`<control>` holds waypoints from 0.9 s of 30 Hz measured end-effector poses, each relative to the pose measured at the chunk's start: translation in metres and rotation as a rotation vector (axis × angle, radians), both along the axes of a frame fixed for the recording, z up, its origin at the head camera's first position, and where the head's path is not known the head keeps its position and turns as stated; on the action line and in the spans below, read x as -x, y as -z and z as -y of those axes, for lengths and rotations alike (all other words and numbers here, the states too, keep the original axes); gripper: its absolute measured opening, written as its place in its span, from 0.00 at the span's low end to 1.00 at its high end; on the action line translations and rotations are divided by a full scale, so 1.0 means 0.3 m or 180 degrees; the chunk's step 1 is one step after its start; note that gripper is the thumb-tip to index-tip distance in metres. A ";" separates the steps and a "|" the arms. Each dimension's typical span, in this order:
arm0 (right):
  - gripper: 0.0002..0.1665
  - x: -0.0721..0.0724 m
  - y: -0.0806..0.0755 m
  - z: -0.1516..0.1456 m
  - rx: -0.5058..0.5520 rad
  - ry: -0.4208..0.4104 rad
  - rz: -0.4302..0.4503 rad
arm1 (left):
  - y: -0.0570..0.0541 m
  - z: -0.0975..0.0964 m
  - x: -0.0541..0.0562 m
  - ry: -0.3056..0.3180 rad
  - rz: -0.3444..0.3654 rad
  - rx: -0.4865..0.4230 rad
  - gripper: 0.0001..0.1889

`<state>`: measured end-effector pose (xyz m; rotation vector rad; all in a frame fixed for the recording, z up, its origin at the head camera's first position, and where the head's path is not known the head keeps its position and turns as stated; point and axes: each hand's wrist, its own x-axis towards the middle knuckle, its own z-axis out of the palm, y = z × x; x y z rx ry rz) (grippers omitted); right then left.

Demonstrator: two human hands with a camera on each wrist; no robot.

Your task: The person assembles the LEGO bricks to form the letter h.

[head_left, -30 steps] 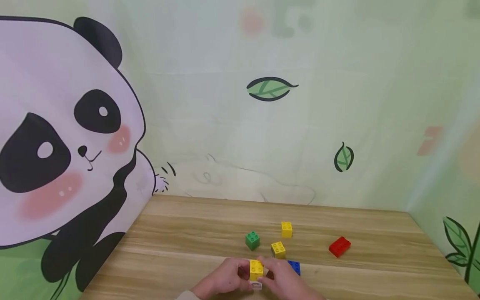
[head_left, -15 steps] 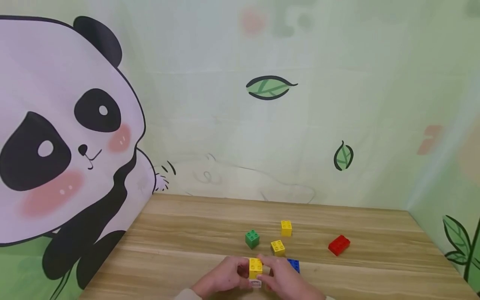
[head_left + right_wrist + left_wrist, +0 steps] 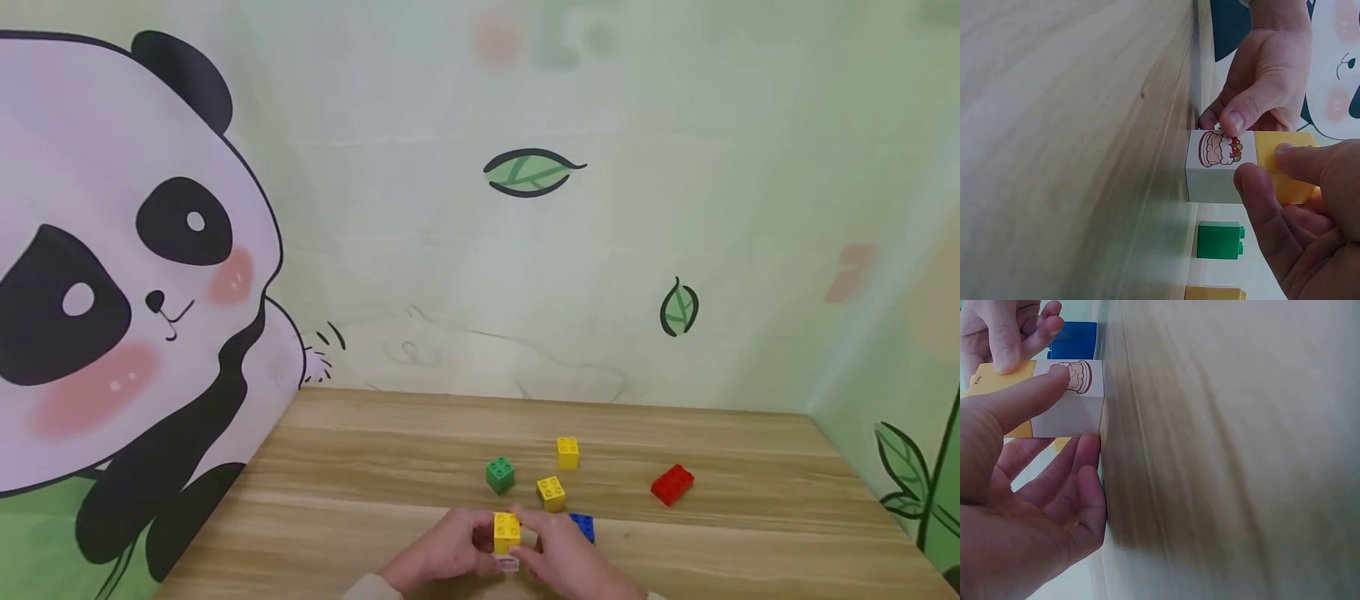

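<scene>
A yellow toy brick [image 3: 507, 532] stands on top of a white brick [image 3: 1219, 181] printed with a cake, and the two form an upright stack on the table. My left hand [image 3: 452, 546] grips the white brick, its thumb lying across the cake picture in the left wrist view. From the other side, my right hand [image 3: 567, 553] pinches the yellow brick, thumb on its printed face, with a fingertip reaching down beside the white one. The lower brick is mostly hidden by fingers in the head view.
Behind the hands lie a green brick [image 3: 500, 474], a yellow brick [image 3: 551, 494] and another yellow brick [image 3: 567, 452] farther back. A blue brick [image 3: 582, 527] sits right beside the right hand, partly covered. Off to the right is a red brick [image 3: 672, 484]. A panda-printed backdrop [image 3: 420, 250] borders the wooden table [image 3: 360, 467].
Both hands keep the same hold on the stacked bricks. Everything in the head view has shifted slightly left and up together.
</scene>
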<state>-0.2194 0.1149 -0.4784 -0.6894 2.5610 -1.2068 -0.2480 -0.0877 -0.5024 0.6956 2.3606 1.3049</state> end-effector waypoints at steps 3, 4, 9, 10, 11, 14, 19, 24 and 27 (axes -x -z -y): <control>0.27 0.004 -0.002 0.006 0.0000 -0.0027 -0.0071 | -0.004 0.004 0.002 -0.0009 -0.0001 -0.0013 0.14; 0.26 0.006 -0.001 0.007 0.0004 -0.0018 -0.0074 | -0.005 0.004 0.003 0.0002 -0.0016 -0.0027 0.14; 0.28 0.007 0.004 0.005 -0.0027 0.0088 -0.0072 | -0.002 0.004 0.004 0.0022 -0.0102 -0.0086 0.14; 0.29 0.006 0.004 0.004 -0.0037 0.0098 -0.0077 | -0.001 0.004 0.003 0.0033 -0.0130 -0.0098 0.15; 0.30 0.005 0.006 0.004 -0.0049 0.0105 -0.0085 | 0.001 0.004 0.002 0.0029 -0.0134 -0.0105 0.15; 0.32 0.004 0.004 0.004 -0.0044 0.0118 -0.0097 | 0.002 0.006 0.002 0.0032 -0.0101 -0.0116 0.16; 0.33 0.004 0.001 0.005 -0.0032 0.0182 -0.0023 | -0.001 0.010 0.006 0.0052 -0.0010 -0.0112 0.17; 0.32 0.007 0.003 0.006 -0.0071 0.0240 0.0097 | -0.004 0.015 0.009 0.0095 0.0088 -0.0158 0.18; 0.31 0.007 0.005 0.002 -0.0053 0.0252 0.0095 | -0.001 0.023 0.010 0.0090 0.0103 -0.0163 0.18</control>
